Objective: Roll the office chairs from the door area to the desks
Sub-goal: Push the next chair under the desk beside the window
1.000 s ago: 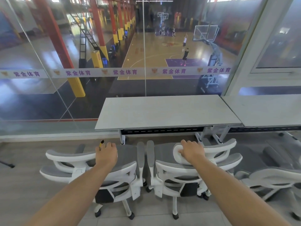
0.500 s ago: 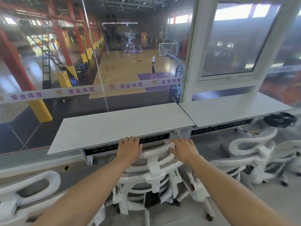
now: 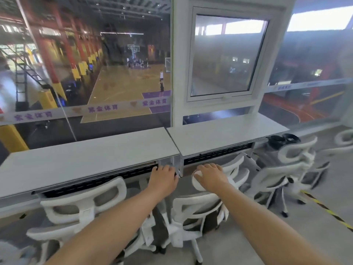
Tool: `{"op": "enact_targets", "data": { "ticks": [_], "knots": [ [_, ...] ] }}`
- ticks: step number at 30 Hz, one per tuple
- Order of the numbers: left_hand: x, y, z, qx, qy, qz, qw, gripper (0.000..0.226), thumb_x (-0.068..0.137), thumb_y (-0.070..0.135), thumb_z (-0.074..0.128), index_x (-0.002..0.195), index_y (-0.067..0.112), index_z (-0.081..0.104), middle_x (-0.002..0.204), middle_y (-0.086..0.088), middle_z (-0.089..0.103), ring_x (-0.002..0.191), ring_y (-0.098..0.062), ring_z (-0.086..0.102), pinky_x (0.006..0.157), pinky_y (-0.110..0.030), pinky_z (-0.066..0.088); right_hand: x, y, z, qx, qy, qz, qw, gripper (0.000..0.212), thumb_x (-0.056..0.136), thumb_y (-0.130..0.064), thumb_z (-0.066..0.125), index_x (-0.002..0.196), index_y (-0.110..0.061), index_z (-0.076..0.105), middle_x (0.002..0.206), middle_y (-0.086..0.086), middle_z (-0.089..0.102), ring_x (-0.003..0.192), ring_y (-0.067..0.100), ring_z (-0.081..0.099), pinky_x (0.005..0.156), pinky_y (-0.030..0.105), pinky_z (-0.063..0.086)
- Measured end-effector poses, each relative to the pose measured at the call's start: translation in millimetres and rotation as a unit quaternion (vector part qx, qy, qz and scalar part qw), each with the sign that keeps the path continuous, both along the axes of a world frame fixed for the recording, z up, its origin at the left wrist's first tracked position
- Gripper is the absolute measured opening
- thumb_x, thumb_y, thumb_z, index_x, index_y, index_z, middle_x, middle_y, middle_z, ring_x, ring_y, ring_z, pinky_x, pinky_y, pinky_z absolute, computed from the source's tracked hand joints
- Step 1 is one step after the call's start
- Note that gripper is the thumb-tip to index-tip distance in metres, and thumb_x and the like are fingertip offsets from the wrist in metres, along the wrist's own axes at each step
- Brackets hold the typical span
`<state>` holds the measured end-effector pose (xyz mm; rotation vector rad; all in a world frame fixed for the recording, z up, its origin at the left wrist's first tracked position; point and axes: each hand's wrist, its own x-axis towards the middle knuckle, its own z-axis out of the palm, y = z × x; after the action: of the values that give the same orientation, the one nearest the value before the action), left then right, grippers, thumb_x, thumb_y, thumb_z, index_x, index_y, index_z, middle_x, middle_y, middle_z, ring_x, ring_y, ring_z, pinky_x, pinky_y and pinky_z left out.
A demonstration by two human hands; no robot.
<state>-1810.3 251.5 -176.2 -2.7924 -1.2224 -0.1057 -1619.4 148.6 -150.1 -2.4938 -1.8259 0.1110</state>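
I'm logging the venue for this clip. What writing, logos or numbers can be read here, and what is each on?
"紫金体育": purple characters, repeated three times along the left frosted band; the leftmost repeat is blurred but matches.
Purple print on the right frosted band: too blurred to read.
No other readable text, number or brand shows.

Two forearms show, bare along their whole visible length — bare hands too, left hand [image 3: 164, 178] and right hand [image 3: 211, 175].
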Motion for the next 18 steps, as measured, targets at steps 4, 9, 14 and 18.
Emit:
{"op": "enact_targets", "data": {
  "ticks": [4, 9, 14, 18],
  "knots": [
    [71, -6, -11, -0.003, 0.013, -0.054, 0.998, 0.048, 0.106, 0.046, 0.028, 0.136, 0.016, 0.049, 0.136, -0.007, 0.056, 0.124, -0.028, 0.051, 0.104, -0.044, 0.037, 71, -2, -16, -0.001, 0.006, -0.016, 1.0, 0.051, 0.103, -0.055, 0.037, 0.146, -0.028, 0.046, 0.148, 0.003, 0.051, 0.14, 0.029, 0.039, 0.117, 0.046, 0.027],
    [142, -1, -38, -0.022, 0.007, -0.094, 0.995, 0.046, 0.106, 0.045, 0.026, 0.139, 0.018, 0.043, 0.134, -0.006, 0.055, 0.122, -0.027, 0.051, 0.103, -0.043, 0.038, 138, 3, -38, 0.005, 0.036, -0.018, 0.999, 0.052, 0.104, -0.053, 0.037, 0.148, -0.026, 0.044, 0.151, 0.003, 0.047, 0.145, 0.027, 0.033, 0.119, 0.045, 0.024],
    [181, -7, -52, -0.072, 0.02, -0.049, 0.996, 0.054, 0.105, 0.053, 0.026, 0.146, 0.021, 0.036, 0.139, -0.006, 0.05, 0.124, -0.029, 0.048, 0.1, -0.044, 0.039, 185, 14, -53, -0.016, 0.066, 0.033, 0.997, 0.059, 0.102, -0.059, 0.033, 0.151, -0.027, 0.04, 0.159, 0.0, 0.038, 0.15, 0.024, 0.024, 0.123, 0.046, 0.017],
    [198, -15, -59, -0.092, 0.029, -0.004, 0.995, 0.066, 0.099, 0.066, 0.026, 0.151, 0.025, 0.028, 0.143, -0.008, 0.045, 0.128, -0.032, 0.043, 0.105, -0.047, 0.036, 218, 27, -62, -0.09, 0.038, 0.088, 0.991, 0.088, 0.086, -0.085, 0.018, 0.152, -0.031, 0.04, 0.159, 0.001, 0.039, 0.15, 0.024, 0.026, 0.123, 0.052, 0.01]
  ]
}}
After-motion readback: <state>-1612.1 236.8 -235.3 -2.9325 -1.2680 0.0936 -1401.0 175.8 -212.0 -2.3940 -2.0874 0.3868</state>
